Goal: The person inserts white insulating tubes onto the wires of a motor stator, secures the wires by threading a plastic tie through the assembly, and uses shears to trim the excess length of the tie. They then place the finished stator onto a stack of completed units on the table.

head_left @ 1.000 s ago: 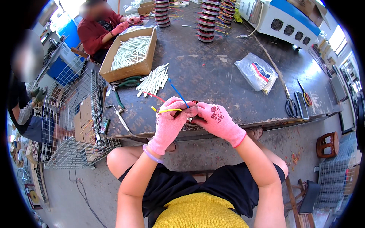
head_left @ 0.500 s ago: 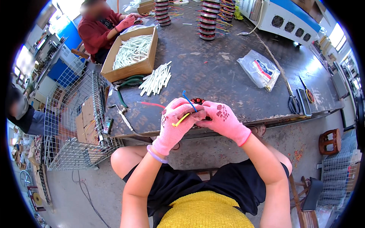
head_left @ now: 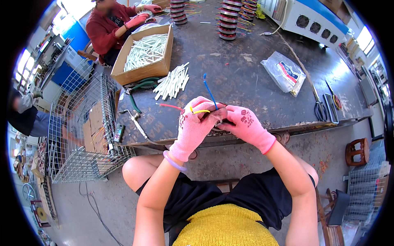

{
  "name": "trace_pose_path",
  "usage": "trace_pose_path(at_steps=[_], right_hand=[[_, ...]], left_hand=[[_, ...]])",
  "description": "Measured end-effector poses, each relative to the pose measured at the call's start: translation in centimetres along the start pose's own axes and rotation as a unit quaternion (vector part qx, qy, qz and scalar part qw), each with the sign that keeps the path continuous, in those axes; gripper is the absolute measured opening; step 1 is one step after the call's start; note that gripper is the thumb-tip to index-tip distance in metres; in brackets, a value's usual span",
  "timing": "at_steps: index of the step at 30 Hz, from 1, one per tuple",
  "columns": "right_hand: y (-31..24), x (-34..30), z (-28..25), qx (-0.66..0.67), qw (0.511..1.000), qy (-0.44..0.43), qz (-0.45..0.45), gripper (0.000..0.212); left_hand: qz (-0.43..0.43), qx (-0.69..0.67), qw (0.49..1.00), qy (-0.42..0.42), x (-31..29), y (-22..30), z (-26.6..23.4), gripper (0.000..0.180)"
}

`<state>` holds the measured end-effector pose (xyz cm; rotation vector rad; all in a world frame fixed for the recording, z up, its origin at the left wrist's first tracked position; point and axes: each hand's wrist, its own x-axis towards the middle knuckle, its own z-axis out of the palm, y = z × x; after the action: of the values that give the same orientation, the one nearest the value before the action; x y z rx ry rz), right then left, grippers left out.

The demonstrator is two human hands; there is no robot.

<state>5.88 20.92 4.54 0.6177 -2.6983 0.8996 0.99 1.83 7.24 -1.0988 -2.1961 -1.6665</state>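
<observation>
My left hand (head_left: 195, 125) and my right hand (head_left: 248, 125), both in pink gloves, meet at the table's near edge. Their fingers close round a small wound motor stator, mostly hidden by the gloves. A blue wire (head_left: 209, 92) stands up from between the hands. Across my left glove bends a yellow wire (head_left: 200, 111), and a red wire (head_left: 170, 106) sticks out leftward. My right fingertips pinch close beside the left ones; what exactly they grip is covered. Beyond the hands lies a pile of white sleeve tubes (head_left: 172, 82).
A cardboard box (head_left: 141, 74) of tubes stands far left, near green-handled pliers (head_left: 133, 102) and a metal torch-like tool (head_left: 137, 123). Stator stacks (head_left: 228, 20) rise at the back. Right: plastic bag (head_left: 283, 74), scissors (head_left: 320, 110). A wire cage (head_left: 78, 164) adjoins the table; a co-worker (head_left: 104, 30) sits opposite.
The blue wire has swung more upright, and the yellow wire now lies flatter and higher across the left glove. Both hands have turned slightly, still together. The co-worker's hands have moved apart.
</observation>
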Motion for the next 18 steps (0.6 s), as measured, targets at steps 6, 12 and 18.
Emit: trace_pose_path(at_steps=[6,12,18], right_hand=[[-1.3,-0.5,0.9,-0.088,0.994,0.038,0.048,0.024],[-0.5,-1.7,3.6,-0.086,0.989,0.115,0.032,0.027],[-0.6,-1.6,3.6,-0.014,0.992,0.111,0.065,0.024]], left_hand=[[-0.039,-0.028,0.999,0.025,-0.4,0.1,0.2,0.007],[0.066,0.018,0.997,0.02,-0.7,-0.3,0.8,0.011],[0.06,0.003,0.998,0.017,-0.5,0.0,-0.1,0.011]])
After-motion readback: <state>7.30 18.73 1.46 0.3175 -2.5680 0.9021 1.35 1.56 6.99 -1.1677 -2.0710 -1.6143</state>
